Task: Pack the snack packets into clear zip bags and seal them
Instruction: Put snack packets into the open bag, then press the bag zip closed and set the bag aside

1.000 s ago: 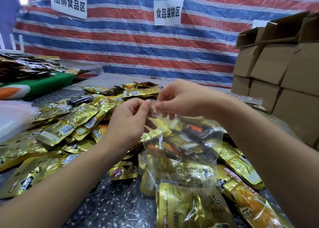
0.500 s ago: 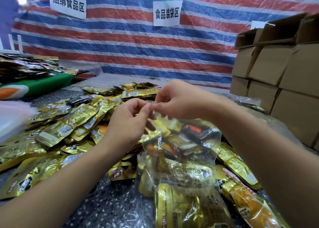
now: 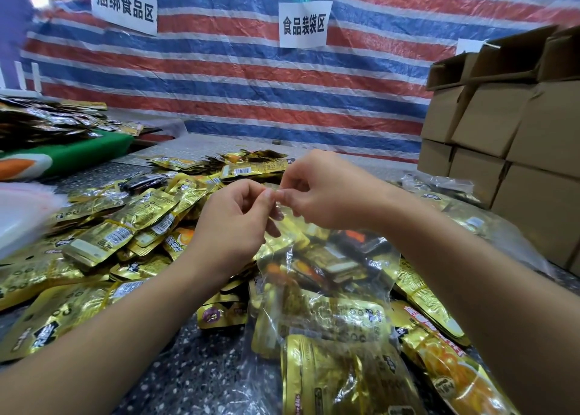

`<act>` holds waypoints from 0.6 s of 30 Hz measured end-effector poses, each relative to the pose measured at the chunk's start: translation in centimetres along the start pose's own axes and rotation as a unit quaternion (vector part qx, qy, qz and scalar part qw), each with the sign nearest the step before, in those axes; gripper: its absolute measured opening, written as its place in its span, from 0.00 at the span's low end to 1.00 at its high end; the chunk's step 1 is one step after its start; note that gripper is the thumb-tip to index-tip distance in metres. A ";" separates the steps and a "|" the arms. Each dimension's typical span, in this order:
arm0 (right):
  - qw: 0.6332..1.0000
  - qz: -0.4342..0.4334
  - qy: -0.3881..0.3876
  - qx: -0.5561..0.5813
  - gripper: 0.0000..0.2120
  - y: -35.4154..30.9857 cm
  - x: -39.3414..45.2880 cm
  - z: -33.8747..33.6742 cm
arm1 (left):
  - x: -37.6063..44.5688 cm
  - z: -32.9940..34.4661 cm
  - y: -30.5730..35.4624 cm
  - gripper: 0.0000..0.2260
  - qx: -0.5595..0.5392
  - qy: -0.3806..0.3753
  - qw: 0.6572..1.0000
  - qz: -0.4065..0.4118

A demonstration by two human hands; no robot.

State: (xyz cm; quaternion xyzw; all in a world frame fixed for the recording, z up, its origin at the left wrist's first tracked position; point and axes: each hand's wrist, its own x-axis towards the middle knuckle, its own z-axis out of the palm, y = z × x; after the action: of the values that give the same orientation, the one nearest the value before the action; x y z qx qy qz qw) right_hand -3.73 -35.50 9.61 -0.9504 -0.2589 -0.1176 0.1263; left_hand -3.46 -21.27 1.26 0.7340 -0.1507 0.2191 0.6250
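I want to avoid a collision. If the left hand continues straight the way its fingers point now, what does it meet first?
The left hand pinches the top edge of the clear zip bag, fingers pointing right. Almost at once it would meet the fingertips of the right hand, which pinches the same edge; the two thumbs look nearly touching, though depth is unclear.

I have both bare forearms reaching in from the lower corners, meeting mid-frame. My left hand (image 3: 233, 223) has its fingers curled, thumb pressed to fingertip in a pinch. My right hand (image 3: 323, 191) mirrors it, knuckles up, touching the left.
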 end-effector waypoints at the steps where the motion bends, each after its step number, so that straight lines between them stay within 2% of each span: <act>1: 1.000 0.002 -0.001 0.007 0.11 0.0 0.0 0.0 | 0.0 0.0 0.0 0.09 -0.001 0.000 1.000 0.000; 14: 1.000 0.019 0.016 0.006 0.09 0.1 0.3 0.7 | -0.2 0.1 -0.2 0.09 0.002 0.000 1.000 0.015; 18: 0.999 0.025 0.022 0.020 0.09 0.3 0.3 0.8 | -0.1 0.1 -0.1 0.09 -0.018 -0.005 1.000 -0.010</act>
State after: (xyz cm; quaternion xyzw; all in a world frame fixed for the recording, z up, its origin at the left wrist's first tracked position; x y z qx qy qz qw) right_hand -3.24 -35.35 8.90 -0.9511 -0.2344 -0.1300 0.1536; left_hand -3.49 -21.40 1.05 0.7249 -0.1499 0.2065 0.6399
